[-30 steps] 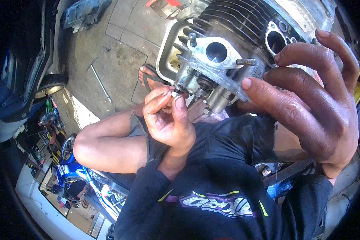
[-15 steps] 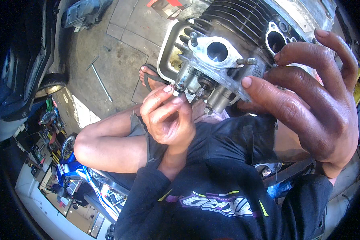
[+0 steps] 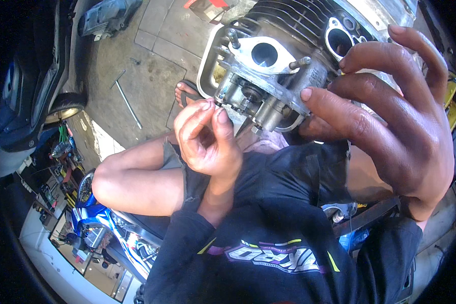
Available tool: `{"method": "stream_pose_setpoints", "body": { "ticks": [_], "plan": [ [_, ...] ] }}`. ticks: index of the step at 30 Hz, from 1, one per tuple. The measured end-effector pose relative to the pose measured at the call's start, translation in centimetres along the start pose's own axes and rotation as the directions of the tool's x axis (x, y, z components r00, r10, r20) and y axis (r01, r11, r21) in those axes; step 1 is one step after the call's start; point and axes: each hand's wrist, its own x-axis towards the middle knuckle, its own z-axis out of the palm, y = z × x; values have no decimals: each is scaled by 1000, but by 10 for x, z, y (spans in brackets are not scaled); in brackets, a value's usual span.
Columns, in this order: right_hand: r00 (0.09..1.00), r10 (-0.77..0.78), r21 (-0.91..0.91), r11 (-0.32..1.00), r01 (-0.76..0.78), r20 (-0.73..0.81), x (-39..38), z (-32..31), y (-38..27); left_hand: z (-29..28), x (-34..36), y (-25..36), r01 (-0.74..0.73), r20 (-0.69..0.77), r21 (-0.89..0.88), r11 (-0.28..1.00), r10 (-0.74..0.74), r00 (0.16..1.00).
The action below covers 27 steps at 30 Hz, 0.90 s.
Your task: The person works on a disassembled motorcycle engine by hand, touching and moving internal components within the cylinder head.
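Well, the engine (image 3: 309, 78) sits tilted just beyond my lap, seemingly for easy reach at its near underside. There my left hand (image 3: 207, 139) draws thumb and fingertips almost together beside a small bolt; I cannot tell whether they grip it. My right hand (image 3: 390, 106), loosely curled and half open, touches the far side, perhaps steadying it. The T-wrench (image 3: 126, 104) lies well apart on the floor (image 3: 159, 55).

A black printed top (image 3: 278, 243) meets dark shorts (image 3: 283, 172) — apparently frayed.
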Motion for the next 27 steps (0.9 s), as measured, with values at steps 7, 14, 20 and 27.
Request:
{"method": "stream_pose_setpoints", "body": {
  "ticks": [7,14,20,27],
  "plan": [
    [998,-59,-49,997,58,-19,-6,1,3,16,10,8,-242,-76,-64,968,237,969],
    [993,-111,-42,993,109,-33,-6,-2,2,-5,13,6,-307,198,210,928,267,943],
    [987,-162,-61,985,161,-16,-7,-1,6,5,12,2,-51,90,62,997,45,995],
    [984,-176,-85,981,174,-6,-8,-5,3,-1,-3,13,-294,-3,99,951,296,955]
  ]
}}
